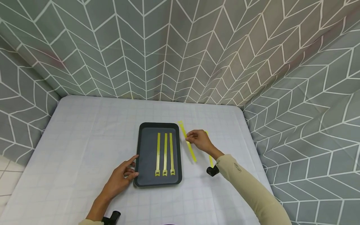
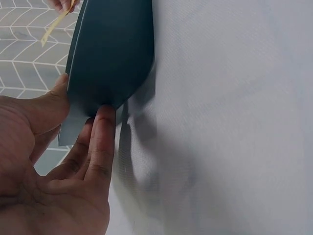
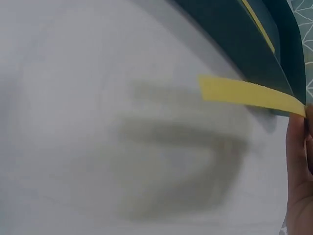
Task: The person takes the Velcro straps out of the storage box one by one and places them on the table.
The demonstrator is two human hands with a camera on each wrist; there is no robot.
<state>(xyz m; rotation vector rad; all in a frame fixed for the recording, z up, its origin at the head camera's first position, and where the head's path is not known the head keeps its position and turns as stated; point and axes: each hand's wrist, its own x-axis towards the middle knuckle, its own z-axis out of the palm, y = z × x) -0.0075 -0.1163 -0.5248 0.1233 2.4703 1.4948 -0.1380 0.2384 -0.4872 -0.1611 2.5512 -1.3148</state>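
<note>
My left hand (image 1: 119,178) grips the left edge of a dark grey tray (image 1: 146,150); in the left wrist view the thumb and fingers lie on opposite sides of the tray wall (image 2: 112,49). Three yellow cable straps (image 1: 165,153) with slotted heads lie side by side in the tray, heads toward me. Just right of the tray, my right hand (image 1: 201,140) pinches another yellow cable strap (image 3: 244,93), held tilted above the table. One more yellow strap (image 1: 211,161) lies farther right, partly hidden behind the right hand and wrist.
A white cloth with faint grid lines covers the table (image 1: 92,134). Grey curtains (image 1: 157,56) with white chevron lines hang behind and along both sides. Black camera mounts (image 1: 212,171) are strapped at both wrists. Pale floor tiles (image 1: 9,175) show at the left.
</note>
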